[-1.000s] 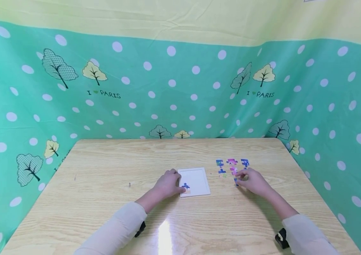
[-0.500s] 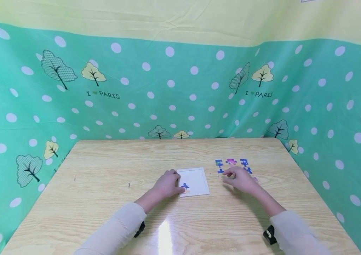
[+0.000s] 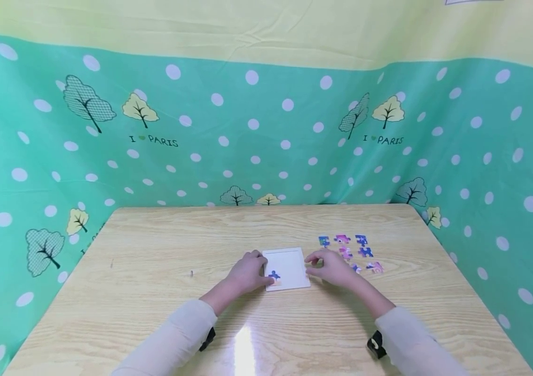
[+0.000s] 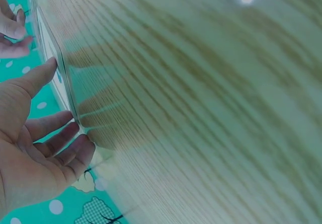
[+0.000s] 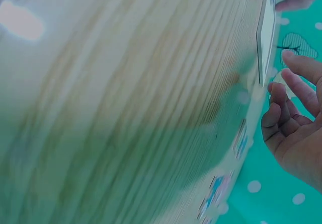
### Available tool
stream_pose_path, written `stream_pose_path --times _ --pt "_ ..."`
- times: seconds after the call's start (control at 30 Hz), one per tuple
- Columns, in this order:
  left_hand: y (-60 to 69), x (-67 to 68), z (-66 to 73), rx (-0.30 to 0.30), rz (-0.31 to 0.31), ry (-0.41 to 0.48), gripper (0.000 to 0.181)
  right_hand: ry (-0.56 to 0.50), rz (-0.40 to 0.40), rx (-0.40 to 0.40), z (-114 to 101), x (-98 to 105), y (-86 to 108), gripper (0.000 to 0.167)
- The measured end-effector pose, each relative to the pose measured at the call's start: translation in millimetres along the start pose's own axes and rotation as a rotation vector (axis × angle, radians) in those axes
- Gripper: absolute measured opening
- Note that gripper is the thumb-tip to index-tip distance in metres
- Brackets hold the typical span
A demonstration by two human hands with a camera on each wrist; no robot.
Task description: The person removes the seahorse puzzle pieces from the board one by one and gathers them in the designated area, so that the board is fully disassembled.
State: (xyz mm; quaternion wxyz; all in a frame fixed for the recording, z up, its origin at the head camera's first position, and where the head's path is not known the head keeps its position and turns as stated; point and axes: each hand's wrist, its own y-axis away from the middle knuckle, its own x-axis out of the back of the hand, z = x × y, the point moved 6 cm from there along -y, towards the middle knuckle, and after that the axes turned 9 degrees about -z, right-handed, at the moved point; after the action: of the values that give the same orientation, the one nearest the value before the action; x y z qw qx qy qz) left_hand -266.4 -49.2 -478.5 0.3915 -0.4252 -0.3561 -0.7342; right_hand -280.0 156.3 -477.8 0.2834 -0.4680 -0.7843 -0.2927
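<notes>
A white square puzzle tray [image 3: 290, 263] lies on the table with one blue-and-peach jigsaw piece [image 3: 273, 277] in its near left corner. My left hand [image 3: 245, 272] grips the tray's left edge, the thumb on top by that piece and the fingers along the side. My right hand [image 3: 334, 267] is at the tray's right edge, its thumb and forefinger slightly apart. No piece shows between those fingertips in any view; whether they touch the tray is unclear. Several loose jigsaw pieces [image 3: 345, 253] lie just beyond and right of this hand, some perhaps hidden by it.
The wooden table [image 3: 153, 250] runs back to a green dotted curtain [image 3: 257, 141] with printed trees. A tiny dark speck [image 3: 192, 273] lies left of my left hand. Light glares off the table's near side. Each wrist wears a black camera [image 3: 377, 344].
My right hand has moved left, from over the loose pieces to the tray's right edge, uncovering pieces on the right. My left hand keeps its hold on the tray.
</notes>
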Motion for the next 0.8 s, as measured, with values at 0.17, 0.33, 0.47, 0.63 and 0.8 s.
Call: stream_pose_path --times 0.17,0.33,0.47,0.63,0.8 --pt "-2.0 -1.1 -1.1 0.007 -0.006 -0.020 0.052 -0.009 -0.026 0.042 -9 -8 -5.7 0.026" --pt "-2.5 -1.7 -1.9 0.013 -0.015 -0.015 0.052 -0.001 -0.054 0.098 -20 -16 -10.8 0.026" --pt "-3.1 -2.6 -2.5 0.013 -0.022 -0.021 0.053 0.010 -0.073 0.107 -26 -24 -14.9 0.026" --pt "-3.5 -3.2 -2.3 0.007 -0.028 -0.031 0.056 0.012 -0.094 0.125 -33 -31 -17.9 0.026" --pt "-3.3 -2.8 -1.7 -0.002 -0.023 -0.031 0.056 0.030 -0.117 0.161 -40 -38 -20.8 0.027"
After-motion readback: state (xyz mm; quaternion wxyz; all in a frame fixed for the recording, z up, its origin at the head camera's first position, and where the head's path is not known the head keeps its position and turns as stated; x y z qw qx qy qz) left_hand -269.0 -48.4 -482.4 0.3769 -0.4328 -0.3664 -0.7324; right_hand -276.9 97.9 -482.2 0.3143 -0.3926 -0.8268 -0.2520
